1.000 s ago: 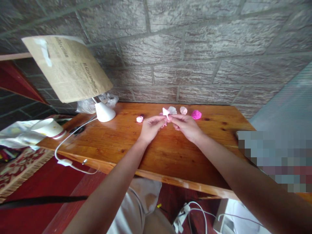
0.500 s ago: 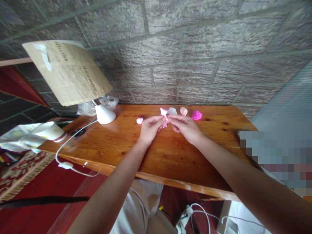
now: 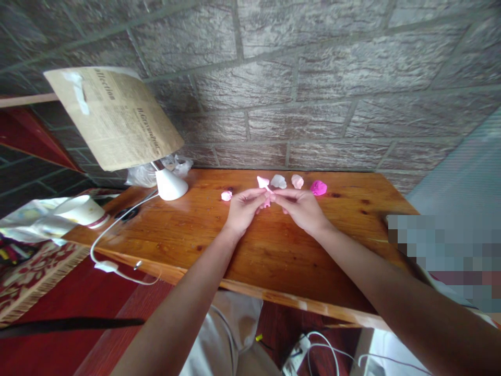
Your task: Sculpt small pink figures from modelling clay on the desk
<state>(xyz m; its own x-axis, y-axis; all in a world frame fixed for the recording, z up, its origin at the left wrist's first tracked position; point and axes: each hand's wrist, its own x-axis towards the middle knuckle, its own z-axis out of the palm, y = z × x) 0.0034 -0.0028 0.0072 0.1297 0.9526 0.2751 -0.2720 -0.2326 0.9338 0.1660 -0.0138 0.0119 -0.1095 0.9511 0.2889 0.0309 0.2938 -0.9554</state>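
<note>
Above the far middle of the wooden table (image 3: 274,245), my left hand (image 3: 246,209) and my right hand (image 3: 299,206) meet fingertip to fingertip. Both pinch a small piece of pink modelling clay (image 3: 263,182), whose pale, wedge-shaped end sticks up above the fingers. A darker pink bit shows below the fingertips; whether it belongs to the same piece I cannot tell. Behind my hands lie a white clay lump (image 3: 278,181), a pale peach lump (image 3: 297,181) and a bright magenta lump (image 3: 318,187). Left of my left hand sits a light pink lump (image 3: 226,195).
A white lamp (image 3: 171,185) with a newsprint shade (image 3: 117,120) stands at the left, its cord (image 3: 117,218) running over the table edge. Black scissors (image 3: 128,213) and a paper cup (image 3: 84,210) lie nearby. A stone-patterned wall (image 3: 266,94) backs the table; a power strip (image 3: 296,356) is below.
My fingers shift slightly on the pink clay, and its wedge-shaped end now tilts more to the left. More of the white lump shows. The lumps on the table keep their places.
</note>
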